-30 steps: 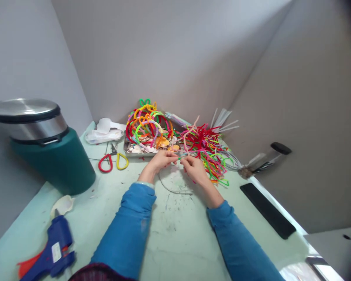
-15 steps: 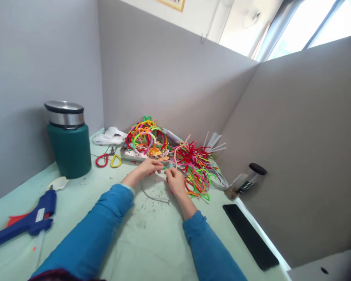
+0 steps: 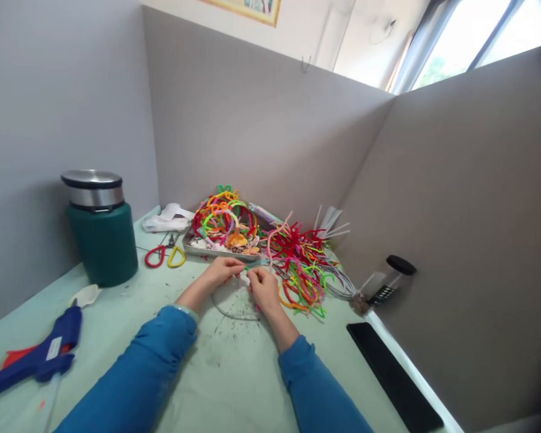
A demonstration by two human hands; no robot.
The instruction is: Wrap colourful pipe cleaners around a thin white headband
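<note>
My left hand and my right hand nearly meet over the middle of the table, fingers pinched. Between their fingertips shows a small green piece, which both hands grip. A thin grey wire curves on the table below the hands. Just behind them stands a metal tray with bent, coloured pipe cleaners and small pieces in it. To the right of my right hand lies a heap of loose red, green and pink pipe cleaners.
Left stand a green flask and a blue glue gun. Red-handled and yellow-handled tools lie near the tray. Right are a clear jar with a black lid, a black strip and a coil of grey wire.
The view has shifted slightly, so the table and its things appear lower. Both hands keep their pinch on the green piece, a little further left in the picture.
</note>
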